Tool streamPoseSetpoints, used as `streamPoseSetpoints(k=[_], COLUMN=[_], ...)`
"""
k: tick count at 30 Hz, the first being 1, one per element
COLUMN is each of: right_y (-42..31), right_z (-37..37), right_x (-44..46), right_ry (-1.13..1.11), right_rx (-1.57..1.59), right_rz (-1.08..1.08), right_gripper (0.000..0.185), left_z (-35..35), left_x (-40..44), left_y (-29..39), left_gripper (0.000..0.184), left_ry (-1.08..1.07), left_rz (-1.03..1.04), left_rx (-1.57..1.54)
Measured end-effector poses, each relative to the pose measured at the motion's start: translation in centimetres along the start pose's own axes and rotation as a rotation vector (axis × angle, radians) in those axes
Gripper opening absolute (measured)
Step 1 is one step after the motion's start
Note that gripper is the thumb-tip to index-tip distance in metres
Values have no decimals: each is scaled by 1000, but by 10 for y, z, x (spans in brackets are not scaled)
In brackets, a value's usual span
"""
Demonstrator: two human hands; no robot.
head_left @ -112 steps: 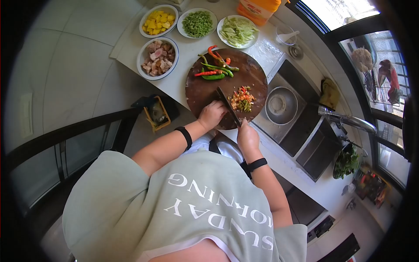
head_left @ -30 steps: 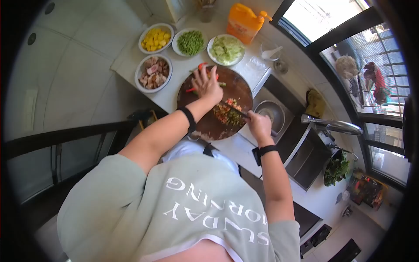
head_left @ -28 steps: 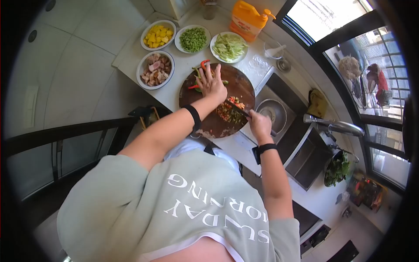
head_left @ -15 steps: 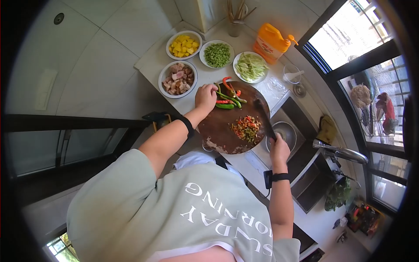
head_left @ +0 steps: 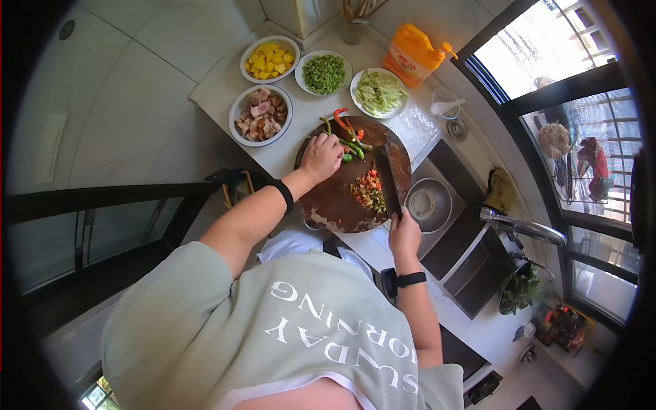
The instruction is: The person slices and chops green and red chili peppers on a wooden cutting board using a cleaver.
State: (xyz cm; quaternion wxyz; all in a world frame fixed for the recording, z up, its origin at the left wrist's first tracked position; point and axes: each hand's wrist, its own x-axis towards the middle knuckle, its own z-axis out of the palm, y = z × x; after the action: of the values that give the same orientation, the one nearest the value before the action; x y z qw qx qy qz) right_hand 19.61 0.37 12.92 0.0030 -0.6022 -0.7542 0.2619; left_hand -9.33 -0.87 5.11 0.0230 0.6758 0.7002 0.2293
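A round wooden cutting board [head_left: 321, 198] bears whole red and green chili peppers [head_left: 358, 146] near its far side and a pile of chopped peppers [head_left: 367, 192] nearer me. My left hand [head_left: 323, 157] rests over the whole peppers, its fingers curled and closed on some of them; the fingertips are partly hidden. In my right hand [head_left: 404, 236] is the handle of a dark-bladed kitchen knife [head_left: 387, 179]. Its blade stands just right of the chopped pile, pointing away from me.
Beyond the board stand a bowl of meat pieces [head_left: 239, 131], a bowl of yellow cubes [head_left: 269, 60], a plate of chopped green vegetable [head_left: 324, 74] and a plate of pale green slices [head_left: 378, 93]. An orange jug [head_left: 413, 56] is behind. The sink holds a metal basin [head_left: 442, 205].
My left hand has come right and nearer me, over the green peppers. The knife has moved left from the board's right side toward the chopped pile. The whole view has shifted slightly.
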Motion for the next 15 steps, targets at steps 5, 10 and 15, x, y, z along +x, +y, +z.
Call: streamPoseSetpoints(k=[5, 10, 15], right_y=[19, 24, 12], right_z=[9, 26, 15], right_x=[-25, -29, -19], right_ry=[-172, -225, -96], right_rx=[-166, -137, -17], right_rz=[-150, -153, -8], right_gripper=[18, 19, 19], left_z=[-3, -2, 2], left_x=[-9, -3, -18], left_y=[0, -6, -17], left_gripper=[30, 36, 32], left_ry=[-14, -70, -9], left_rz=[-5, 41, 259], left_rx=[-26, 12, -14])
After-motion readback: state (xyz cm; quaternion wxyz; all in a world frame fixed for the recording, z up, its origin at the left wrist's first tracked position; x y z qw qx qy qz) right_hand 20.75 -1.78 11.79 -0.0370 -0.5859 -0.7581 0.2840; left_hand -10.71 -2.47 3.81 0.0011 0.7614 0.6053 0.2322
